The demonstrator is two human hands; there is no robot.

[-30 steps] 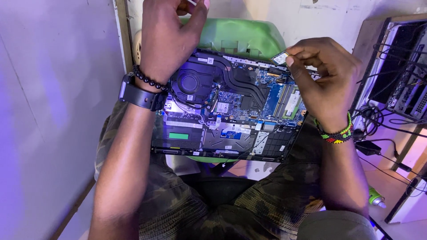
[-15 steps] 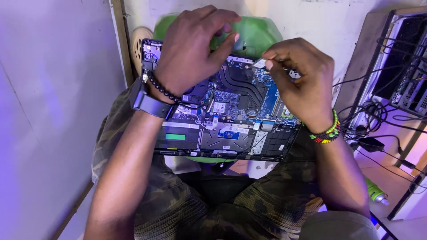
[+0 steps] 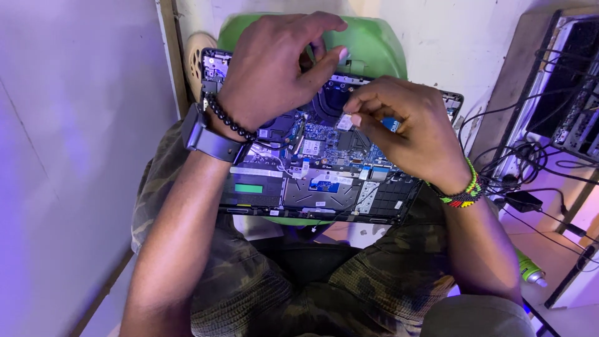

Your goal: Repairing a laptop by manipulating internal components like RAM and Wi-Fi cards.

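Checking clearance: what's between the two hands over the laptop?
Head view: between left hand and right hand only the open laptop's dark fan area and board show.

the opened laptop lies across the person's lap, its far edge resting on a stool that stands behind it against the wall. the left hand sits over the laptop's far left part, above the fan area; the right hand sits over the right half, just beside the left, fingertips pinching a small chip above the board (whether it touches the board cannot be told). a watch lies on the left wrist, with a bracelet just beyond it toward the hand. a band circles the right wrist. to the right lie cables near a rack, with a can on the floor nearer the person.
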